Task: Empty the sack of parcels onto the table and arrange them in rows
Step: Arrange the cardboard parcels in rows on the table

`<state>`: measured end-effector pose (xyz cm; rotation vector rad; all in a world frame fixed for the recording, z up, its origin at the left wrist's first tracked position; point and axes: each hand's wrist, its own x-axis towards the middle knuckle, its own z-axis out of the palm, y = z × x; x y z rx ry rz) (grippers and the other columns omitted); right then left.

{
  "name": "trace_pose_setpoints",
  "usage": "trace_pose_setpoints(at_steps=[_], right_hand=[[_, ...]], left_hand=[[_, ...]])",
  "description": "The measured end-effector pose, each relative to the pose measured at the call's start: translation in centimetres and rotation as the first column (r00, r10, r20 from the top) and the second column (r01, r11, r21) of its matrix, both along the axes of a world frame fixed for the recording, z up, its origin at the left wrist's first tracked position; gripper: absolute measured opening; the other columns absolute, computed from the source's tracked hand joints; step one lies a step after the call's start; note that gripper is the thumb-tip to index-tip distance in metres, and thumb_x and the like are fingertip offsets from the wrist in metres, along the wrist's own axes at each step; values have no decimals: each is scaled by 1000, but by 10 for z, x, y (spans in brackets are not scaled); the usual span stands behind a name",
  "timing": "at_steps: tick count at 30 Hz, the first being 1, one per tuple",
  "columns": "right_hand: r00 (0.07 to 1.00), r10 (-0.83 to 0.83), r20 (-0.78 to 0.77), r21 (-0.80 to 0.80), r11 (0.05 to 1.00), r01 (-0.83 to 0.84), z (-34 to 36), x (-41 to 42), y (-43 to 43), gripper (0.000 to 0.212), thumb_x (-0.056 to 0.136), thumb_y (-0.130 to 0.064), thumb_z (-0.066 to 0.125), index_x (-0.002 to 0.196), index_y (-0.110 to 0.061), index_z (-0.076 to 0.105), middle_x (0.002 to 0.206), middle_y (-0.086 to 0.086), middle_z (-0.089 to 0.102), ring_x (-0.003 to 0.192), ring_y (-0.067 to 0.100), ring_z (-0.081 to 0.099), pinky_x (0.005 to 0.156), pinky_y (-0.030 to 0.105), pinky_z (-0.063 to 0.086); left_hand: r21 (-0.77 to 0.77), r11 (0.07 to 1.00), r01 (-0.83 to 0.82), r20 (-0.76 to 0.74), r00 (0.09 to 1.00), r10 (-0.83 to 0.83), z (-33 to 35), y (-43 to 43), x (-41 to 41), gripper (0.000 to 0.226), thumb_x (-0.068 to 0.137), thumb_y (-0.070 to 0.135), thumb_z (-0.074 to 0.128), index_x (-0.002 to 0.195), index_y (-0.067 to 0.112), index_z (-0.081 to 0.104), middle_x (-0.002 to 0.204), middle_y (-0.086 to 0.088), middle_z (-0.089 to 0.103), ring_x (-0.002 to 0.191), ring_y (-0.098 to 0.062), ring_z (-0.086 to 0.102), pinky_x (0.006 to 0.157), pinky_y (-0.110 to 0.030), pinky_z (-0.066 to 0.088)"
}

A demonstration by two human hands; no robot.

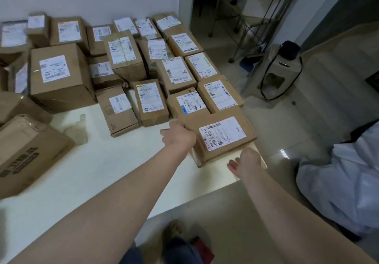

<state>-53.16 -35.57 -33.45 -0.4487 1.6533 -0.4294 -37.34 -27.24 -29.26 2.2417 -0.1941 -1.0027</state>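
A flat brown parcel (pixel 219 132) with a white label lies at the right front corner of the white table (pixel 106 173). My left hand (pixel 178 134) grips its left edge. My right hand (pixel 246 163) presses against its near edge, fingers spread. Behind it, several brown labelled parcels (pixel 176 73) stand in rows running back to the wall. A big box (pixel 59 77) sits at the left of the rows. The white sack (pixel 344 181) lies slumped on the floor at the right.
A large cardboard box (pixel 26 153) with dark print lies tilted at the table's left edge. A grey stool-like stand (pixel 274 73) with a black object on top and a metal rack (pixel 256 17) stand on the tiled floor to the right.
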Motion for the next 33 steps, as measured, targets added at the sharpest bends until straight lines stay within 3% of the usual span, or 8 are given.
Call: trace_pose_setpoints(at_steps=[4,8,16,19,25,27,30,33], right_hand=[[933,321,-164,256,927,-274,-8,31,55,24,97,-13,34,81,-1,47,74,13,54,58,24,52,50,34,50],[707,703,-76,247,701,-669,-11,97,112,18,97,-9,39,85,-6,52,74,11,57,59,23,55,56,33,51],[572,799,187,-76,592,-802,15,269,199,20,101,-25,51,116,-12,54,106,7,58,85,25,59,75,39,55],[518,841,157,-143,538,-831,27,317,228,39,100,-38,49,134,-21,47,125,0,49,105,26,58,80,42,58],[584,807,-89,-46,582,-812,23,352,238,103,68,-92,29,139,-19,48,130,5,59,116,36,57,95,52,49],[556,818,-147,26,565,-825,31,338,239,96,79,-86,34,148,-20,38,146,5,45,130,38,46,101,57,42],[537,838,-99,91,545,-834,29,311,238,87,83,-83,34,144,-22,43,148,5,45,134,40,42,100,62,41],[576,817,32,91,572,-815,19,291,237,77,83,-81,40,124,-20,61,128,6,61,121,41,53,93,66,47]], left_hand=[[17,999,-35,138,990,32,-4,33,37,55,85,13,54,137,20,40,135,-14,32,121,-33,38,94,-44,49],[44,994,-97,359,930,75,1,82,92,53,83,15,59,134,20,43,135,-14,36,126,-34,35,102,-36,37],[170,911,-376,710,688,151,3,239,229,51,84,31,61,132,19,47,146,-15,32,137,-35,25,116,-50,16],[374,869,-325,542,837,80,-1,294,265,46,91,44,46,133,25,46,144,-16,36,136,-37,25,114,-57,14],[124,953,-276,279,932,233,12,307,269,45,96,47,34,103,19,69,114,-7,66,107,-33,58,96,-39,45],[189,925,-330,160,940,303,-9,310,273,32,88,40,49,103,14,60,120,-9,60,113,-33,56,92,-30,40],[271,911,-311,-83,935,344,-77,318,287,86,53,49,64,129,11,54,134,-14,54,120,-37,53,99,-46,46],[261,934,-243,-312,895,320,-28,312,248,32,86,28,51,111,9,59,117,-14,57,104,-36,57,85,-56,51]])
